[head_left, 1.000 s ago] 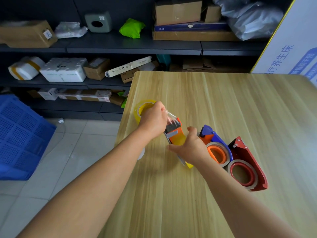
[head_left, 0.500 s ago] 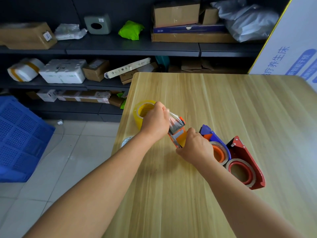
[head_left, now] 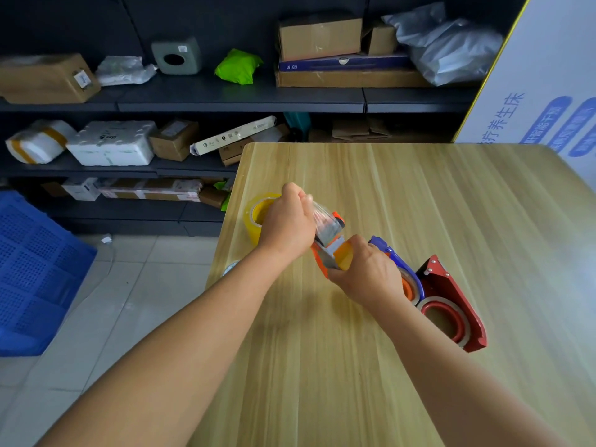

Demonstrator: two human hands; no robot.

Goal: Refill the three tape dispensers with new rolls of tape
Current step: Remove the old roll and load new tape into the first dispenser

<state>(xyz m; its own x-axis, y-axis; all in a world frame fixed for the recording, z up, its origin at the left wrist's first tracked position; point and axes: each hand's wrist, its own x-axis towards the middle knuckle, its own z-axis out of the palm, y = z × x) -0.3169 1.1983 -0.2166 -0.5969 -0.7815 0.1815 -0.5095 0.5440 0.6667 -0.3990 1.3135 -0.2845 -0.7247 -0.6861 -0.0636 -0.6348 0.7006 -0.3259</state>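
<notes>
The orange dispenser [head_left: 327, 253] is held just above the counter [head_left: 419, 204], between the two hands. It is gripped at its near end by the right hand [head_left: 367, 272], whose fingers are curled round the body and the yellow tape roll [head_left: 343, 258] seated in it. A clear strip of tape [head_left: 321, 212] is pinched by the fingers of the left hand [head_left: 287, 225] and drawn up and away from the dispenser's far end.

Relative to the orange dispenser, a spare yellow roll [head_left: 254, 217] lies just behind the left hand, near the counter edge. The blue dispenser [head_left: 396, 262] lies just beside it on the right, and the red dispenser [head_left: 451, 304] beyond that, touching the blue one. Both appear to carry nearly bare cores.

The step in hand is judged to be threading. The strip should be kept taut and flat, sticky side away from the fingers, and led squarely over the roller to the blade. The body should be held steady so that the roll is not pulled off its hub. Creases or twists would probably cause jamming.
</notes>
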